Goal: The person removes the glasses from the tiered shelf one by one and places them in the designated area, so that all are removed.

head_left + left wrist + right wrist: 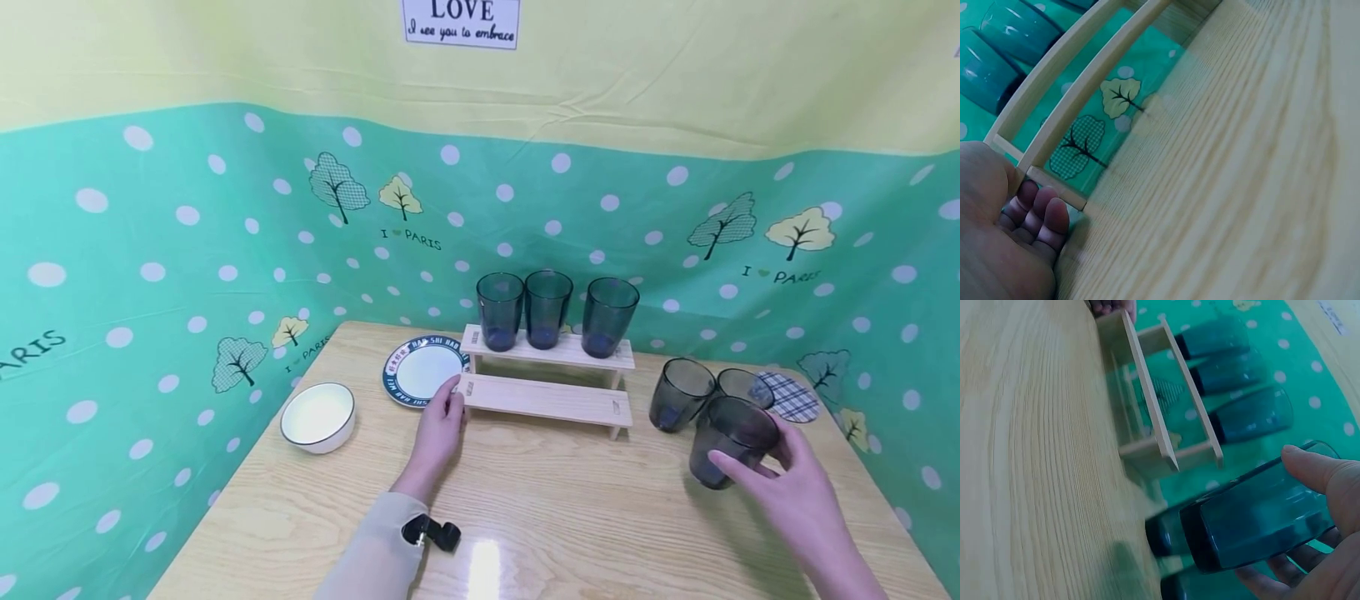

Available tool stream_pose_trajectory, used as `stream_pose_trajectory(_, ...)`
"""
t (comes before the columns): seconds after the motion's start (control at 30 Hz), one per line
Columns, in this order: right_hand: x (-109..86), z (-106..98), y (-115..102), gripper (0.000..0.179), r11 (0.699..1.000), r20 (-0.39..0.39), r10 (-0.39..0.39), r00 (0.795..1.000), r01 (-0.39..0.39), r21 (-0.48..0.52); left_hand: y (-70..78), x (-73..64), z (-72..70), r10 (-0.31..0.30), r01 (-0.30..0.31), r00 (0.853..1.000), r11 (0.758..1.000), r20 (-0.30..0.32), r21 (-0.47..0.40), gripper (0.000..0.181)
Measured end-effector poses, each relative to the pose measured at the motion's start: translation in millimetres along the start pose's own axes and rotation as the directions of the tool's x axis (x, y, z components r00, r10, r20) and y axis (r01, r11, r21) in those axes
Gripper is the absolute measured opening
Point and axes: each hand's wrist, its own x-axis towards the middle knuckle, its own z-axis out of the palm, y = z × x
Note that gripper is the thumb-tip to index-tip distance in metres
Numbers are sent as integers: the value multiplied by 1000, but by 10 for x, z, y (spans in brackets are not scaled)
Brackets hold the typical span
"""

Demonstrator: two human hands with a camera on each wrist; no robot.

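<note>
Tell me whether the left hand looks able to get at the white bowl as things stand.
Probably yes: the left hand holds the wooden rack and would have to let go, but nothing stands between it and the white bowl; the plate lies farther back.

Six glasses [726, 435]; one each: stand [543, 399], plate [426, 372], bowl [318, 417], mat [793, 398].

"LOVE", "PARIS" on cloth [630, 242], "SHI" on plate [426, 372]
</note>
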Motion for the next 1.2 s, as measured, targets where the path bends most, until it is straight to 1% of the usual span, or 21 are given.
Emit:
stream_pose_trajectory(0.1,9,-108,102,110,999,-19,33,999,-33,10,-1,-4,1,9,-9,1000,1000,-3,5,50)
stream_pose_trajectory(0.3,39,-276,284,106,997,-80,59,995,-54,63,4,-7,2,14,-14,1000,1000,-8,10,49)
stream_pose_trajectory(0.43,54,-351,362,95,995,-146,87,985,-80,54,6,-3,3,14,-14,1000,1000,-9,5,50)
stream_pose_trajectory(0.5,61,-380,385,95,992,-174,123,977,-117,48,9,-5,4,13,-13,1000,1000,-9,0,50)
stream_pose_trajectory(0.53,70,-392,390,97,989,-183,147,972,-141,47,8,-5,4,13,-13,1000,1000,-8,-1,50)
stream_pose_trajectory(0.63,135,-436,432,113,973,-191,228,955,-219,69,4,-6,2,11,-11,1000,1000,-8,-6,50)
stream_pose_trajectory(0.77,246,-492,527,122,959,-192,282,940,-269,92,-11,-2,5,14,-14,1000,1000,-5,-10,50)
stream_pose_trajectory(0.97,408,-540,640,121,955,-215,294,932,-277,103,-13,5,11,14,-14,1000,1000,-7,-12,50)
stream_pose_trajectory(1.03,457,-551,684,119,957,-223,289,931,-272,103,-13,6,10,9,-9,1000,1000,-8,-11,50)
stream_pose_trajectory(1.2,550,-572,772,123,959,-215,279,936,-263,101,-13,6,9,1,-1,1000,1000,-8,-8,51)
